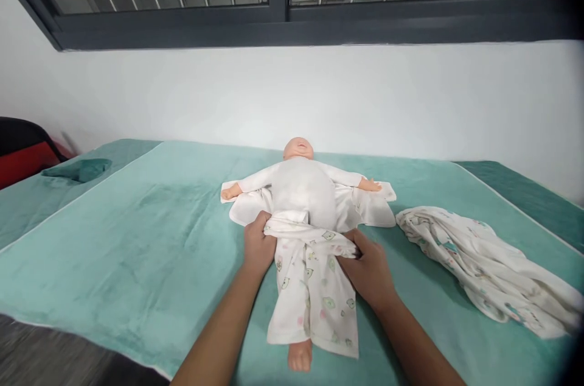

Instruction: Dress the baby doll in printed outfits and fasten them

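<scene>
A baby doll (303, 191) lies on its back on a teal blanket (150, 234), arms spread, head toward the wall. It wears white patterned trousers (310, 294), and one bare foot (300, 355) sticks out of a leg. My left hand (257, 246) is closed on the waistband at the doll's left hip side. My right hand (368, 267) grips the waistband at the other hip. An open white top (369, 206) lies spread under the doll's torso.
A crumpled white patterned cloth (488, 264) lies on the blanket to the right. A small dark green cloth (79, 168) sits at the far left. A red and black object (22, 154) stands beyond the left edge. A white wall rises behind the bed.
</scene>
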Action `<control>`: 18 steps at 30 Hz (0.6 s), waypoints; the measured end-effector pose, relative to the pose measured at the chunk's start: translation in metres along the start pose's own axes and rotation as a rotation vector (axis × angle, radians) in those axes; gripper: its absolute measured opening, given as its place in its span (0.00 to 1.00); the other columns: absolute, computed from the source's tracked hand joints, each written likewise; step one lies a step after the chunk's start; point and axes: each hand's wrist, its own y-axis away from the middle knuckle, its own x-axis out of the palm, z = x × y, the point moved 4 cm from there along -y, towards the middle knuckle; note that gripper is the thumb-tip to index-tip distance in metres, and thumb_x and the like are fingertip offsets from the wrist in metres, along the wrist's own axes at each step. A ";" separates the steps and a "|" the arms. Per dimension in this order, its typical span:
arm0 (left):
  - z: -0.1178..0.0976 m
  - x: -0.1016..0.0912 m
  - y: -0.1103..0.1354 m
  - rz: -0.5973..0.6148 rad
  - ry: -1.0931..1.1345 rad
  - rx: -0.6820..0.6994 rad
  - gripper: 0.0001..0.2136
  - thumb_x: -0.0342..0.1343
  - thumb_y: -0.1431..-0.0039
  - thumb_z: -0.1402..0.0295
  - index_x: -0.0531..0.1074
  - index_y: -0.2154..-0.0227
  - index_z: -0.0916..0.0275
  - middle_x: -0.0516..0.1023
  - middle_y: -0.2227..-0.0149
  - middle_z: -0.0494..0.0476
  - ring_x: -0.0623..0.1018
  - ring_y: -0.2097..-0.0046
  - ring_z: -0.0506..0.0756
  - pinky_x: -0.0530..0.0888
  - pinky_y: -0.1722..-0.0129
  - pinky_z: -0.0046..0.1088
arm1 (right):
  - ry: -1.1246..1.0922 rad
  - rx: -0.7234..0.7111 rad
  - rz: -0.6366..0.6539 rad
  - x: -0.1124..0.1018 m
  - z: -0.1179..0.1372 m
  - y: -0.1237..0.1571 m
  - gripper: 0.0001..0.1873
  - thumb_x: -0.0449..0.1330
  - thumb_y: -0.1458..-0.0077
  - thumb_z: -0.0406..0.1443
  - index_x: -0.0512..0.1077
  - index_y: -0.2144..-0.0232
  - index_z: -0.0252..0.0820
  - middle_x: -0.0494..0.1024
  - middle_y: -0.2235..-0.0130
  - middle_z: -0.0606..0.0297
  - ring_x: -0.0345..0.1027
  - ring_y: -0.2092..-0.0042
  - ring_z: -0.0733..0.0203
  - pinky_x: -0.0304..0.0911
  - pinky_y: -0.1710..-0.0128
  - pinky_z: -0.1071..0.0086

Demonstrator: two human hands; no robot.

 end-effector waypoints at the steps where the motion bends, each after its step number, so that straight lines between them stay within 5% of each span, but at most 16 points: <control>1: -0.001 0.001 -0.001 0.015 0.015 0.000 0.04 0.50 0.48 0.71 0.63 0.76 0.61 0.64 0.77 0.45 0.65 0.71 0.49 0.61 0.69 0.23 | -0.019 0.006 0.024 0.001 0.000 -0.001 0.02 0.58 0.52 0.33 0.67 0.73 0.43 0.67 0.76 0.72 0.59 0.72 0.62 0.52 0.72 0.70; 5: -0.004 0.003 -0.004 0.059 0.124 -0.020 0.04 0.54 0.48 0.71 0.64 0.70 0.60 0.67 0.70 0.46 0.66 0.66 0.49 0.63 0.65 0.23 | -0.092 0.046 0.183 0.001 0.002 -0.006 0.06 0.57 0.44 0.38 0.70 0.65 0.43 0.75 0.68 0.67 0.67 0.65 0.58 0.58 0.67 0.69; 11: -0.005 -0.004 0.021 0.277 0.248 -0.137 0.10 0.56 0.45 0.68 0.63 0.61 0.58 0.65 0.65 0.46 0.66 0.64 0.50 0.64 0.64 0.23 | -0.113 0.022 0.342 -0.004 0.006 0.005 0.20 0.64 0.48 0.42 0.72 0.54 0.43 0.77 0.52 0.60 0.69 0.52 0.50 0.62 0.54 0.63; 15: -0.005 -0.010 0.039 0.302 0.102 -0.062 0.08 0.58 0.47 0.67 0.63 0.70 0.60 0.65 0.68 0.47 0.65 0.65 0.51 0.63 0.64 0.25 | -0.054 0.035 0.232 0.000 0.005 0.017 0.04 0.62 0.51 0.37 0.72 0.73 0.42 0.77 0.66 0.62 0.68 0.60 0.52 0.60 0.60 0.65; 18: -0.003 -0.010 0.042 0.246 -0.018 -0.058 0.09 0.55 0.48 0.69 0.59 0.77 0.60 0.62 0.75 0.46 0.63 0.69 0.51 0.59 0.67 0.26 | -0.190 0.119 0.140 0.004 0.004 0.021 0.06 0.58 0.51 0.35 0.66 0.78 0.43 0.71 0.75 0.67 0.63 0.68 0.58 0.55 0.69 0.69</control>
